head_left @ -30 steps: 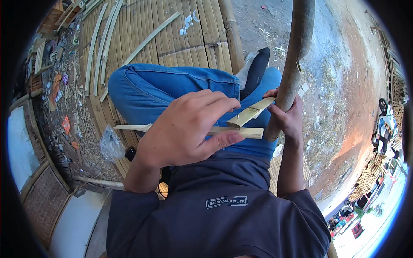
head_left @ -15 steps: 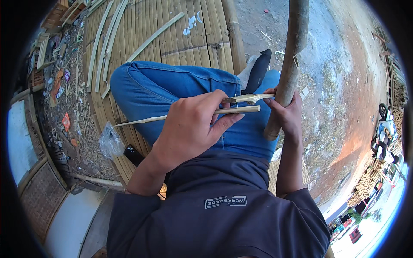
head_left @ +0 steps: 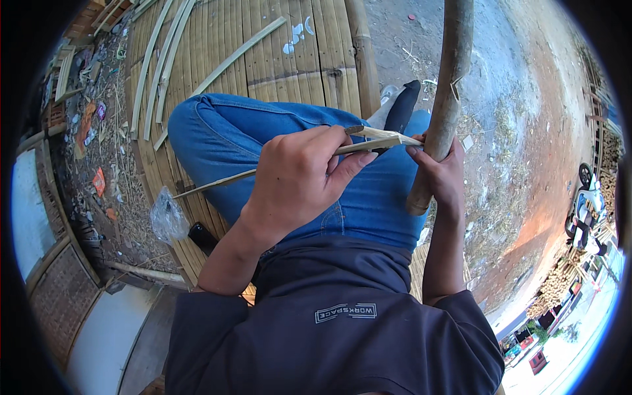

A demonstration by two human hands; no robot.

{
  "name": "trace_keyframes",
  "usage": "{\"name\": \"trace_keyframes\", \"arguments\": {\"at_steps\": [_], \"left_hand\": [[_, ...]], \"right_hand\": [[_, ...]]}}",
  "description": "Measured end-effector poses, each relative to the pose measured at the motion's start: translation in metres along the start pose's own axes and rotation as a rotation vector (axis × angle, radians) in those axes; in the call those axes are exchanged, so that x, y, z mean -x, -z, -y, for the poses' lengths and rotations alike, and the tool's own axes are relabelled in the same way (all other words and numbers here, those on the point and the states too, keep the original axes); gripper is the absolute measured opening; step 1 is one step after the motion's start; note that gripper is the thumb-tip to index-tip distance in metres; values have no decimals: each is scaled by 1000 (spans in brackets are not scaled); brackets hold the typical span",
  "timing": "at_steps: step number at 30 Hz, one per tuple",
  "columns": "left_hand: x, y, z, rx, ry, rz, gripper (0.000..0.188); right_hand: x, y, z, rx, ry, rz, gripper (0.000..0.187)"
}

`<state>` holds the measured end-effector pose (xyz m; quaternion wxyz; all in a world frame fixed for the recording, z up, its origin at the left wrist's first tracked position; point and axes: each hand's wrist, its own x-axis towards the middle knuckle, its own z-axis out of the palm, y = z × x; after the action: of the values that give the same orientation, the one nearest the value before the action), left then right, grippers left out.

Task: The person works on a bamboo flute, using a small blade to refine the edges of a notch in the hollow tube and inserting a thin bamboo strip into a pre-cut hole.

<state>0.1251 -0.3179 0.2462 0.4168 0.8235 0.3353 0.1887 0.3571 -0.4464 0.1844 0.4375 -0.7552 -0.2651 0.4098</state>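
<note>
Seemingly for steadiness, a long strip point(head_left: 372, 145) is pinched by the left hand point(head_left: 297, 172) and a pole point(head_left: 452, 66) gripped by the right hand point(head_left: 444, 175).

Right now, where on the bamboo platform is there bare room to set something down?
Bare slats lie between the lone strip, white scraps, edge pole and jeans; more show between that strip and three long strips. The lap is crowded: the left hand holds a split strip, the right hand a pole.
</note>
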Motion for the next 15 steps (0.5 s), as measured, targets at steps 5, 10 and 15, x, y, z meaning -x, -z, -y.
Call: {"name": "trace_keyframes", "arguments": {"at_steps": [5, 10, 15], "left_hand": [[-2, -5, 6, -20, -35, -15, 30], [0, -7, 9, -16, -21, -12, 32], [-3, -5, 13, -26, -4, -9, 31]], "right_hand": [[-3, 1, -2, 38, -17, 8, 42], [-2, 0, -5, 49, -19, -6, 43], [-6, -2, -7, 96, -30, -21, 43]]}}
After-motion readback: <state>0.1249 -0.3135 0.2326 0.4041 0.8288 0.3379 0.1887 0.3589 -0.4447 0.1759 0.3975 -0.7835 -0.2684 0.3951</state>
